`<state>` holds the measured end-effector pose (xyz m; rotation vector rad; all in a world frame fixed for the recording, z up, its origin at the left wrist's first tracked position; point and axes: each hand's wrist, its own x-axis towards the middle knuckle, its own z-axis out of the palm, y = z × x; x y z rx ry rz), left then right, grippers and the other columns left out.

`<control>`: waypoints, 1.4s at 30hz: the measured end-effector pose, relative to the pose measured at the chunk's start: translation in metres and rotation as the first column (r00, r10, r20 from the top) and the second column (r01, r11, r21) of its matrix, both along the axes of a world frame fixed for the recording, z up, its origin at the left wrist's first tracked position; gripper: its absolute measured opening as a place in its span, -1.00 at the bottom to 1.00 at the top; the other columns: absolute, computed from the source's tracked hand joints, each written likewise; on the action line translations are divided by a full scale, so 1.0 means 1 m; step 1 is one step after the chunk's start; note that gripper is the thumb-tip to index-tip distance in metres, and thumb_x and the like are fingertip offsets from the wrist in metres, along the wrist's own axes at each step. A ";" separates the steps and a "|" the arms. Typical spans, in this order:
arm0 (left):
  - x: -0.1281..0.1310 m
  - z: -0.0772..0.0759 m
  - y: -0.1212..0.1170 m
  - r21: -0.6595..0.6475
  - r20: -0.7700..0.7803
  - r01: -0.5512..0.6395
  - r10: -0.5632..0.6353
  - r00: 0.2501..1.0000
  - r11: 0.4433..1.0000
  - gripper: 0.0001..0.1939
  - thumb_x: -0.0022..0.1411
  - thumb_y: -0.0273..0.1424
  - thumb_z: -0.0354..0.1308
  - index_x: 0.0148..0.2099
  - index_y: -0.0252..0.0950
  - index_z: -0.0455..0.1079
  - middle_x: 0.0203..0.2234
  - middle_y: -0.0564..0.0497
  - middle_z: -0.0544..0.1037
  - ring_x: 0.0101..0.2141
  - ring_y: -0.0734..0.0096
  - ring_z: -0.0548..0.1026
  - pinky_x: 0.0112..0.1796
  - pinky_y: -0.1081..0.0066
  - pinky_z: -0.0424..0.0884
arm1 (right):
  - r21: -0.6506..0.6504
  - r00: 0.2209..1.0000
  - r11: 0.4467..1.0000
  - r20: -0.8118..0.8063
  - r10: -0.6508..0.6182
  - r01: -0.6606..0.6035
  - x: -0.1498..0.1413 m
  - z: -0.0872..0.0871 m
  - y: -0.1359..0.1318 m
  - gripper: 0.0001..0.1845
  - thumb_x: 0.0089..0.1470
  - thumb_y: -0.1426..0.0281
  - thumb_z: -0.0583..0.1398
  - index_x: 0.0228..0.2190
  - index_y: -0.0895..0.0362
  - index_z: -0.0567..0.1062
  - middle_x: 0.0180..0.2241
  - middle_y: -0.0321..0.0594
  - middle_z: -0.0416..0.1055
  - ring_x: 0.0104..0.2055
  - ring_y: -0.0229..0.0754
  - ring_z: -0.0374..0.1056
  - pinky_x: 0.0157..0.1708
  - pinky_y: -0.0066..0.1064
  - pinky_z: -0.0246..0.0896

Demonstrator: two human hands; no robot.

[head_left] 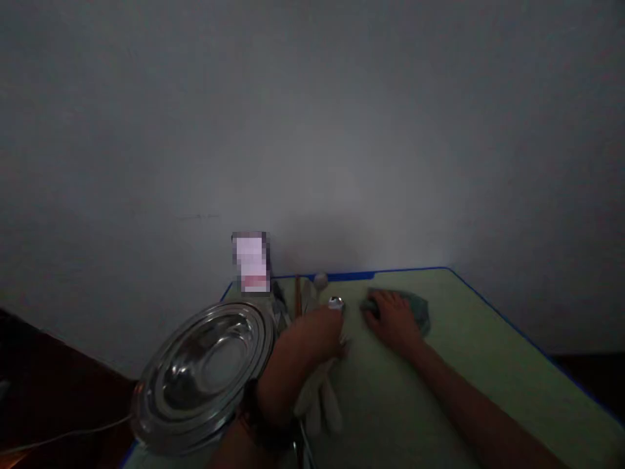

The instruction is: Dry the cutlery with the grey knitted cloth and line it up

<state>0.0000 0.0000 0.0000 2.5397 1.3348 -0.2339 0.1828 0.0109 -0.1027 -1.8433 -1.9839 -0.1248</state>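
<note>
Curling right hand (pixel 391 316) round soft-looking cloth (pixel 420 312) by its likely easy edge nearest bowl (pixel 209 378), hiding grip of left hand (pixel 322 326) at spoon (pixel 336 303).

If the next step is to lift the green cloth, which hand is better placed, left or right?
Probably the right hand: it rests on the green cloth. The left hand is farther away, by a shiny metal piece; its grip is hidden.
</note>
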 end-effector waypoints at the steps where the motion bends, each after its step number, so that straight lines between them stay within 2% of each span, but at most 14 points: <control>1: -0.001 0.003 0.001 -0.003 -0.002 -0.004 0.004 1.000 1.000 -0.64 -0.05 -0.43 0.27 -0.13 -0.36 0.40 -0.19 -0.19 0.55 -0.18 0.10 0.51 -0.21 0.31 0.42 | -0.003 1.000 1.000 -0.001 -0.001 0.001 0.000 0.000 0.000 -0.69 0.08 0.33 0.07 -0.16 0.20 0.40 -0.15 -0.05 0.40 -0.11 0.05 0.23 -0.15 -0.23 -0.01; 5: -0.004 0.009 0.004 -0.017 -0.010 -0.026 0.026 1.000 1.000 -0.64 -0.01 -0.40 0.24 -0.10 -0.33 0.39 -0.18 -0.17 0.55 -0.17 0.10 0.51 -0.23 0.31 0.42 | -0.013 1.000 1.000 -0.005 -0.001 0.001 -0.002 0.000 0.000 -0.70 0.07 0.32 0.07 -0.17 0.19 0.41 -0.15 -0.06 0.40 -0.12 0.04 0.23 -0.16 -0.23 -0.02; 12: 0.000 0.004 0.004 -0.042 -0.014 -0.027 0.026 1.000 0.999 -0.64 -0.03 -0.42 0.25 -0.12 -0.31 0.38 -0.22 -0.12 0.56 -0.21 0.18 0.53 -0.27 0.39 0.40 | -0.013 1.000 1.000 -0.027 -0.004 0.004 -0.001 0.002 0.001 -0.73 0.06 0.31 0.08 -0.21 0.16 0.40 -0.18 -0.09 0.40 -0.14 0.02 0.23 -0.18 -0.24 -0.02; 19: 0.005 0.008 0.006 -0.053 -0.015 -0.022 0.021 1.000 0.998 -0.68 -0.04 -0.47 0.25 -0.16 -0.35 0.39 -0.23 -0.17 0.57 -0.24 0.14 0.53 -0.31 0.36 0.41 | -0.008 0.999 0.999 -0.006 -0.033 0.033 -0.001 0.004 0.001 -0.74 0.05 0.29 0.09 -0.21 0.13 0.40 -0.19 -0.13 0.41 -0.13 -0.01 0.23 -0.18 -0.26 -0.01; 23: 0.004 0.001 0.007 -0.047 -0.022 -0.023 0.022 1.000 0.999 -0.67 -0.03 -0.52 0.25 -0.14 -0.36 0.39 -0.23 -0.18 0.56 -0.23 0.12 0.52 -0.29 0.33 0.42 | -0.003 0.999 0.999 0.000 -0.039 0.039 -0.001 0.005 0.001 -0.74 0.05 0.29 0.09 -0.21 0.11 0.40 -0.19 -0.15 0.41 -0.13 -0.02 0.23 -0.18 -0.27 -0.01; 26: 0.004 -0.007 0.006 -0.047 -0.052 -0.025 0.022 0.998 0.999 -0.69 0.10 -0.44 0.22 -0.08 -0.37 0.36 -0.16 -0.15 0.50 -0.18 0.16 0.48 -0.21 0.25 0.42 | -0.004 0.999 0.999 -0.006 -0.037 0.037 -0.001 0.005 0.000 -0.74 0.05 0.29 0.10 -0.22 0.12 0.40 -0.19 -0.13 0.41 -0.14 -0.01 0.23 -0.18 -0.26 0.00; 30: 0.007 -0.014 0.006 -0.073 -0.105 -0.055 0.047 0.993 0.996 -0.70 0.28 -0.32 0.06 0.03 -0.33 0.29 -0.08 -0.08 0.41 -0.17 0.28 0.45 -0.19 0.16 0.43 | -0.008 1.000 1.000 -0.017 -0.025 0.024 0.000 0.003 0.001 -0.75 0.05 0.30 0.10 -0.23 0.12 0.41 -0.18 -0.12 0.41 -0.13 -0.01 0.23 -0.18 -0.25 0.00; 33: 0.010 -0.013 0.005 -0.061 -0.104 -0.077 0.071 0.992 0.995 -0.61 0.12 -0.28 0.23 -0.04 -0.36 0.36 -0.12 -0.13 0.47 -0.17 0.18 0.47 -0.19 0.20 0.42 | -0.013 1.000 1.000 -0.018 -0.018 0.018 0.001 0.002 0.002 -0.75 0.05 0.30 0.09 -0.23 0.13 0.41 -0.18 -0.10 0.40 -0.13 0.00 0.22 -0.18 -0.24 0.00; 36: 0.014 -0.009 0.002 -0.045 -0.095 -0.065 0.060 0.994 0.997 -0.50 -0.11 -0.28 0.37 -0.11 -0.40 0.42 -0.16 -0.23 0.52 -0.18 -0.01 0.49 -0.20 0.21 0.41 | -0.018 1.000 1.000 -0.013 -0.020 0.019 0.001 0.001 0.002 -0.75 0.05 0.29 0.09 -0.22 0.13 0.41 -0.18 -0.10 0.40 -0.13 0.01 0.22 -0.17 -0.24 0.00; 39: 0.020 -0.007 -0.002 -0.055 -0.115 -0.032 0.025 0.993 0.998 -0.52 -0.16 -0.35 0.39 -0.15 -0.43 0.46 -0.17 -0.30 0.53 -0.18 -0.10 0.50 -0.23 0.19 0.42 | -0.019 1.000 1.000 -0.009 -0.020 0.020 0.000 0.001 0.002 -0.74 0.04 0.30 0.10 -0.21 0.13 0.40 -0.17 -0.11 0.40 -0.11 0.00 0.22 -0.16 -0.25 -0.01; 42: 0.025 -0.007 -0.005 -0.078 -0.139 -0.006 -0.005 0.990 0.997 -0.58 -0.12 -0.39 0.36 -0.16 -0.43 0.47 -0.17 -0.31 0.54 -0.18 -0.10 0.50 -0.25 0.19 0.42 | -0.018 1.000 1.000 -0.006 -0.019 0.019 0.000 0.002 0.001 -0.74 0.05 0.31 0.09 -0.22 0.13 0.40 -0.16 -0.11 0.40 -0.11 0.00 0.22 -0.16 -0.25 -0.01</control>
